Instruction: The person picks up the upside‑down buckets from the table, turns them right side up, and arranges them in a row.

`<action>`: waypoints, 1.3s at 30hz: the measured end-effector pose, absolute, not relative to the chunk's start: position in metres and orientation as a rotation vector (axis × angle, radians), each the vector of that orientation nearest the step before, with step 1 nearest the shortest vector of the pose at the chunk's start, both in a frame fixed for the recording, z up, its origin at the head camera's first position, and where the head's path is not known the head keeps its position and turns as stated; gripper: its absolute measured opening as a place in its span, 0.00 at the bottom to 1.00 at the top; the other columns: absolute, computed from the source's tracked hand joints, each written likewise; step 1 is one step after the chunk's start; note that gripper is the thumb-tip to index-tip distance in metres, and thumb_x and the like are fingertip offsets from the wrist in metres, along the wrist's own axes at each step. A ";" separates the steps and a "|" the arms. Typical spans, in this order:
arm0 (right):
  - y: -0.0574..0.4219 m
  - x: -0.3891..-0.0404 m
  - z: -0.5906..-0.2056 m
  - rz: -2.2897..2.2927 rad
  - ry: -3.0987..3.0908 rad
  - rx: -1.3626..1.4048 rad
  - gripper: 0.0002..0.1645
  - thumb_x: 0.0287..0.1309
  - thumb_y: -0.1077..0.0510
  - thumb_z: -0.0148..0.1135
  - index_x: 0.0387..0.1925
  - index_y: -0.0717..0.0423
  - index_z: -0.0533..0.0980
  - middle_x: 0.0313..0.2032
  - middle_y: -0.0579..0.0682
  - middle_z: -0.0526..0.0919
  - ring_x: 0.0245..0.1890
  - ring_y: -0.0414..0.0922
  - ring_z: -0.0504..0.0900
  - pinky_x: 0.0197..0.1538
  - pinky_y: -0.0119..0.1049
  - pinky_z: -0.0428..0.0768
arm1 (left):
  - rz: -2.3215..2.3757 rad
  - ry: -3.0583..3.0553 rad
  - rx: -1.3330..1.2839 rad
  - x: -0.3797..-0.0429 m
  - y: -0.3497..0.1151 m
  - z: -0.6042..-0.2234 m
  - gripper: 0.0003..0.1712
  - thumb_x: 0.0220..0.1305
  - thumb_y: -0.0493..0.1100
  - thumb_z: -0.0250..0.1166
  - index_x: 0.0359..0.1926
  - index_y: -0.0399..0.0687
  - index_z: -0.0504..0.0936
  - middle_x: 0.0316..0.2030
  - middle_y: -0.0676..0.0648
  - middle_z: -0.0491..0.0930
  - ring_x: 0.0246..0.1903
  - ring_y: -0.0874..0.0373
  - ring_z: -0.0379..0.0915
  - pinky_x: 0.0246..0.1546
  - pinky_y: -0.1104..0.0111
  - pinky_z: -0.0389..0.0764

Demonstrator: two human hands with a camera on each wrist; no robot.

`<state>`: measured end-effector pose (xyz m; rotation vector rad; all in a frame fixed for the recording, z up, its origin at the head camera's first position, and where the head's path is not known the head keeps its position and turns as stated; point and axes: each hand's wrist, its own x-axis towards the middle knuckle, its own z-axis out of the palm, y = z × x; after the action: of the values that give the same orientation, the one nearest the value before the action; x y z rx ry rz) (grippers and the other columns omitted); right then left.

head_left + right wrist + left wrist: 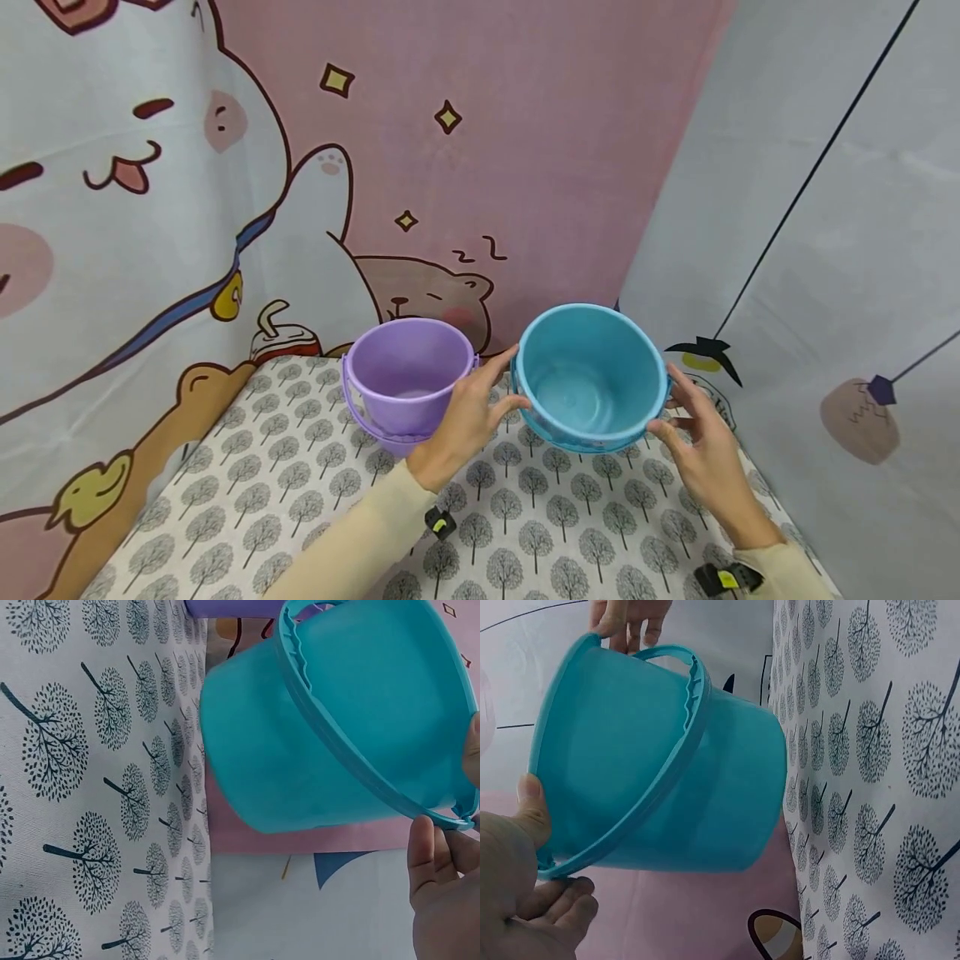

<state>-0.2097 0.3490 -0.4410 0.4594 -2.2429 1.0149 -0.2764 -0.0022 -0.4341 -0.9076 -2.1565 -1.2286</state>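
Observation:
A teal plastic bucket (588, 375) is held between both hands, its inside bare and its mouth tilted toward the head camera. My left hand (468, 408) grips the rim on the left side, thumb at the rim and fingers curled behind near the handle joint. On the opposite side my right hand (705, 454) pinches the rim in the same way. The bucket's handle (660, 784) hangs down across the front wall in the left wrist view. A purple bucket (408, 408) stands just left of the teal one, behind my left wrist, its handle lowered over its front.
The table is covered by a white cloth (536, 537) printed with grey trees. Behind it hangs a pink and white cartoon backdrop (555, 150), with a pale side panel (825, 250) on the right. Both wrists wear black straps.

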 end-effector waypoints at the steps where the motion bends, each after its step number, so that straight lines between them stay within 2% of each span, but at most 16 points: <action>1: 0.349 -0.212 -0.442 1.017 -2.245 0.469 0.60 0.69 0.75 0.77 0.94 0.50 0.60 0.71 0.70 0.85 0.64 0.18 0.76 0.61 0.06 0.77 | -1.228 -2.163 -0.895 -0.276 -0.002 -0.435 0.52 0.67 0.45 0.83 0.87 0.38 0.71 0.80 0.38 0.82 0.78 0.42 0.84 0.80 0.57 0.85; 10: 0.351 -0.222 -0.449 1.107 -2.281 0.490 0.52 0.78 0.71 0.71 0.94 0.54 0.59 0.72 0.73 0.85 0.64 0.19 0.76 0.61 0.08 0.77 | -1.249 -2.203 -0.839 -0.273 0.003 -0.439 0.50 0.70 0.45 0.81 0.86 0.35 0.71 0.78 0.34 0.81 0.79 0.39 0.81 0.82 0.54 0.83; 17: 0.354 -0.230 -0.454 1.147 -2.320 0.483 0.51 0.81 0.69 0.69 0.94 0.51 0.59 0.74 0.72 0.83 0.63 0.21 0.78 0.59 0.09 0.79 | -1.263 -2.271 -0.808 -0.273 0.005 -0.444 0.50 0.73 0.47 0.80 0.88 0.36 0.69 0.78 0.34 0.81 0.80 0.40 0.80 0.84 0.52 0.80; 22: 0.357 -0.232 -0.458 1.154 -2.368 0.463 0.49 0.84 0.66 0.68 0.94 0.49 0.59 0.73 0.71 0.84 0.57 0.21 0.81 0.54 0.12 0.82 | -1.264 -2.327 -0.776 -0.276 0.007 -0.447 0.50 0.75 0.49 0.78 0.89 0.38 0.68 0.76 0.35 0.84 0.75 0.40 0.85 0.87 0.46 0.76; 25: 0.358 -0.233 -0.459 1.152 -2.382 0.456 0.47 0.85 0.66 0.67 0.94 0.52 0.59 0.73 0.72 0.84 0.57 0.21 0.80 0.52 0.13 0.82 | -1.277 -2.353 -0.761 -0.278 0.008 -0.449 0.49 0.77 0.50 0.77 0.89 0.40 0.67 0.73 0.35 0.86 0.72 0.40 0.89 0.90 0.42 0.71; 29: 0.358 -0.232 -0.460 1.136 -2.428 0.416 0.45 0.87 0.63 0.66 0.94 0.54 0.59 0.72 0.71 0.84 0.56 0.19 0.78 0.50 0.17 0.83 | -1.288 -2.434 -0.734 -0.279 0.008 -0.452 0.50 0.80 0.54 0.75 0.92 0.47 0.64 0.80 0.38 0.80 0.81 0.41 0.79 0.95 0.39 0.56; 32: 0.358 -0.231 -0.460 1.104 -2.469 0.370 0.45 0.88 0.59 0.66 0.94 0.53 0.58 0.70 0.68 0.85 0.56 0.19 0.77 0.50 0.18 0.83 | -1.308 -2.505 -0.712 -0.280 0.006 -0.453 0.50 0.83 0.58 0.72 0.94 0.53 0.60 0.87 0.41 0.71 0.89 0.41 0.66 0.96 0.35 0.48; 34: 0.358 -0.231 -0.462 1.075 -2.484 0.357 0.45 0.89 0.56 0.66 0.95 0.53 0.57 0.70 0.67 0.86 0.58 0.24 0.79 0.53 0.16 0.82 | -1.327 -2.529 -0.706 -0.279 0.005 -0.454 0.49 0.85 0.59 0.70 0.95 0.56 0.59 0.90 0.42 0.68 0.90 0.40 0.64 0.96 0.33 0.51; 36: 0.358 -0.230 -0.463 1.036 -2.494 0.345 0.45 0.89 0.54 0.66 0.94 0.55 0.57 0.71 0.66 0.85 0.65 0.34 0.81 0.57 0.15 0.81 | -1.340 -2.546 -0.702 -0.278 0.004 -0.455 0.48 0.87 0.61 0.68 0.95 0.57 0.59 0.91 0.42 0.65 0.91 0.39 0.61 0.95 0.31 0.52; 37: 0.358 -0.230 -0.463 1.010 -2.502 0.337 0.46 0.89 0.53 0.66 0.94 0.55 0.57 0.72 0.66 0.84 0.68 0.40 0.82 0.59 0.18 0.83 | -1.343 -2.549 -0.704 -0.278 0.004 -0.455 0.47 0.87 0.61 0.68 0.95 0.57 0.59 0.92 0.42 0.63 0.92 0.39 0.60 0.94 0.30 0.52; 39: 0.357 -0.227 -0.464 0.969 -2.511 0.326 0.46 0.90 0.52 0.65 0.94 0.56 0.57 0.76 0.68 0.81 0.73 0.56 0.82 0.63 0.33 0.90 | -1.336 -2.549 -0.716 -0.276 0.003 -0.454 0.47 0.88 0.61 0.67 0.95 0.56 0.60 0.93 0.41 0.61 0.92 0.37 0.58 0.93 0.27 0.53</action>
<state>-0.2272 0.3566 -0.4641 0.3265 -2.5109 0.9689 -0.2757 0.0028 -0.4545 -0.7163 -2.5492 -1.3359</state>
